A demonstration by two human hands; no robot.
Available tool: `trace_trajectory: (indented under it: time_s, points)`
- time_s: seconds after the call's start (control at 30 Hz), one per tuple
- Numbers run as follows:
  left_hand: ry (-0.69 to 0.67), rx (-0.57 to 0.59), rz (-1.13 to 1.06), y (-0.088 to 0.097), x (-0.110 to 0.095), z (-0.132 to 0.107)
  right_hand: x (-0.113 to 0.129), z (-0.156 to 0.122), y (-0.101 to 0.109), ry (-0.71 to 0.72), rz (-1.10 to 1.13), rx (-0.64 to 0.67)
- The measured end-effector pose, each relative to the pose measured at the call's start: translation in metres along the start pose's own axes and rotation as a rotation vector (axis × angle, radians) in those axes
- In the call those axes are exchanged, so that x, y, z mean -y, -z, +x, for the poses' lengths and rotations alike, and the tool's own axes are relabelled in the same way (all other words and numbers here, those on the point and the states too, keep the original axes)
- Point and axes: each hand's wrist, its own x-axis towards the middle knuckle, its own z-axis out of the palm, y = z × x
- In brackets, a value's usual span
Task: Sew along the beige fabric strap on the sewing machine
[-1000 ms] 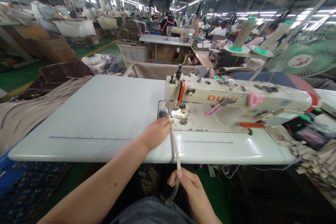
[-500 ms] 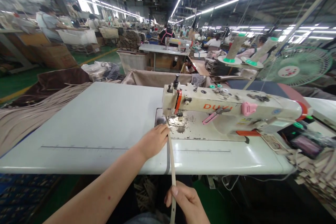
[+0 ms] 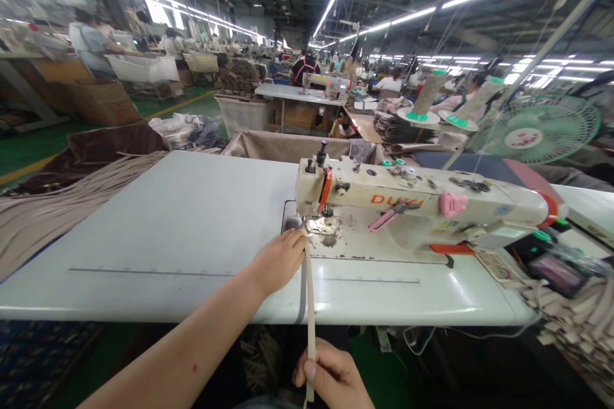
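Observation:
A narrow beige fabric strap (image 3: 310, 297) runs from the needle area of the sewing machine (image 3: 364, 195) over the table's front edge. Close to the presser foot, my left hand (image 3: 282, 260) presses on the strap's far end, fingers together. Below the table edge, my right hand (image 3: 333, 370) pinches the strap between thumb and fingers, and its near end hangs just past the thumb. The stretch between both hands looks taut. Under the left fingers, the strap's far end is hidden.
A bundle of long beige straps (image 3: 71, 204) drapes over the table's left side. More strips (image 3: 582, 313) are piled at the right. Thread cones (image 3: 428, 96) and a green fan (image 3: 542, 131) stand behind the machine. A printed ruler (image 3: 158, 272) crosses the white table (image 3: 192, 204).
The strap's near end has come up closer to my right hand. My left hand stays beside the needle area. The view has shifted slightly.

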Motion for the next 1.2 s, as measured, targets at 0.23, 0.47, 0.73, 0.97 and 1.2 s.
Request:
trace_trajectory:
  time_s: [0.23,0.47,0.73,0.97,1.2]
  points:
    - [-0.050,0.027,0.003,-0.001,0.001,-0.002,-0.001,0.002,-0.001,0.054,-0.043,-0.018]
    - [-0.051,0.019,-0.042,0.008,-0.001,-0.002,0.005,0.007,-0.008,0.036,-0.022,-0.234]
    - [-0.079,0.020,-0.008,0.006,0.000,-0.003,0.001,0.004,-0.013,-0.133,0.187,-0.223]
    - [-0.133,0.032,0.047,0.007,0.000,-0.002,-0.004,0.000,-0.013,-0.079,0.200,-0.193]
    - [-0.079,0.024,-0.004,0.008,0.000,-0.003,-0.002,0.000,-0.011,-0.075,0.135,-0.174]
